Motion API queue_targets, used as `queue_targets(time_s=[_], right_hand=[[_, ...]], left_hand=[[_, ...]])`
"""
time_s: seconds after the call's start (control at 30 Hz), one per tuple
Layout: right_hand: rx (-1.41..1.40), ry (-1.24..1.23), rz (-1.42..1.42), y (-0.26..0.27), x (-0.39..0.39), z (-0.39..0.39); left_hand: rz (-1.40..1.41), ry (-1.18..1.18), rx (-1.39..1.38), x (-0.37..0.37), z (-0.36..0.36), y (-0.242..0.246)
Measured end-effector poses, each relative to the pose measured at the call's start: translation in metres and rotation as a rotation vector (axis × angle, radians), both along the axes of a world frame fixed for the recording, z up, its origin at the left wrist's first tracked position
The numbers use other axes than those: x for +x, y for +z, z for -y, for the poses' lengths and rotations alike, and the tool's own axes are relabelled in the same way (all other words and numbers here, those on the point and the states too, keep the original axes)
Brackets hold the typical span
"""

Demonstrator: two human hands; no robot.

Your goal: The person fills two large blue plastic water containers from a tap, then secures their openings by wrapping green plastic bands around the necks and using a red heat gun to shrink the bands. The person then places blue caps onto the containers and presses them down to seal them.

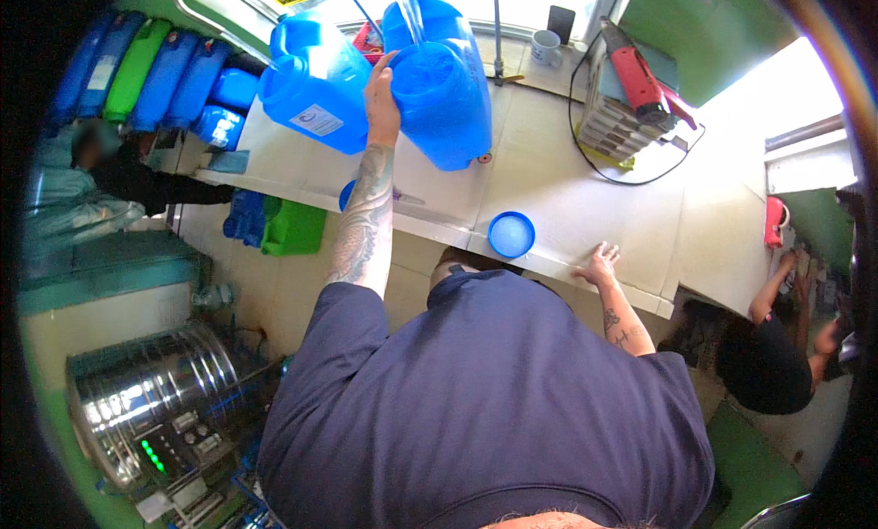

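Observation:
My left hand (382,107) reaches far over the counter and holds the side of the wide mouth of a blue plastic water jug (446,121). A clear stream of water (414,23) appears to run down into that mouth. Just left of it, nearly against my hand, stands a second blue jug (329,93) with a white label. My right hand (602,265) rests at the counter's front edge, fingers spread, with nothing in it. To its left, on the same edge, lies a round blue cap (511,235), inner side up. Another blue piece (348,195) is partly hidden behind my left forearm.
A red heat gun (634,76) lies on a stack (610,110) at right, its black cord (583,162) looping onto the counter (549,145). Behind are a white mug (545,47) and a metal rod (498,35). Blue and green jugs (137,76) line the left. Other people are at both sides.

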State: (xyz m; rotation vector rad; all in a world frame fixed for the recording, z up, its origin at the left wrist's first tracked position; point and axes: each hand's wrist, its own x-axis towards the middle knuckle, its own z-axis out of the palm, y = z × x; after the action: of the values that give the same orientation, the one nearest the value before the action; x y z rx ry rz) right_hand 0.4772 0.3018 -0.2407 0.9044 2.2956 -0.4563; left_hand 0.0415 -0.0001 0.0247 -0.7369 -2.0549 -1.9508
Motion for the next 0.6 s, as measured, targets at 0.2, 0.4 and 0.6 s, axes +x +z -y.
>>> queue_targets(time_s=[0.2,0.4,0.6], right_hand=[[0.006,-0.001,-0.022,-0.003,0.001,0.000],[0.022,0.009,-0.021,-0.004,0.001,0.000],[0.030,-0.006,-0.030,-0.012,0.003,-0.001]], left_hand=[[0.080,-0.034,0.049,-0.002,0.000,-0.001],[0.091,-0.022,0.018,0.001,0.001,0.003],[0.118,-0.047,0.117,0.004,-0.003,0.003]])
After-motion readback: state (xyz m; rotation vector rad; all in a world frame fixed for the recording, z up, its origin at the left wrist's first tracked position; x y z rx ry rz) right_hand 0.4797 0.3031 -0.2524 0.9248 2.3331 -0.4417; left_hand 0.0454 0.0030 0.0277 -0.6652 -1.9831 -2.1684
